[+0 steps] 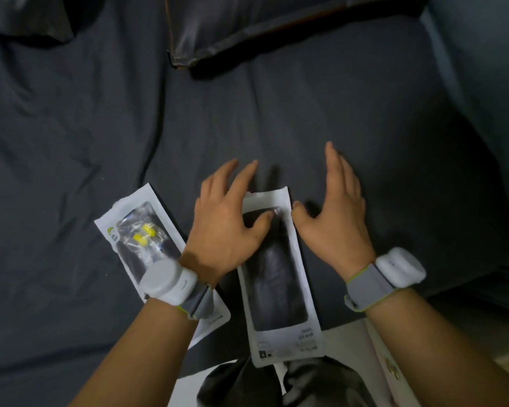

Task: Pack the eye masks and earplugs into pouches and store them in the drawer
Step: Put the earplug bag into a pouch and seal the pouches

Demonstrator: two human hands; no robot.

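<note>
Two white pouches with clear windows lie on the dark bed sheet (276,113). The left pouch (135,230) shows yellow earplugs (143,233) and something dark inside; my left wrist covers its lower part. The middle pouch (276,289) holds a dark eye mask. My left hand (229,227) lies over this pouch's top left with fingers spread, the thumb on the window. To the right of the pouch's top edge is my right hand (338,212), fingers straight and resting on the sheet, holding nothing.
A dark pillow (276,27) lies at the back, another (30,16) at the back left. A dark cloth (247,386) and another white packet (385,359) sit at the bed's near edge. A wall or panel (488,83) rises on the right.
</note>
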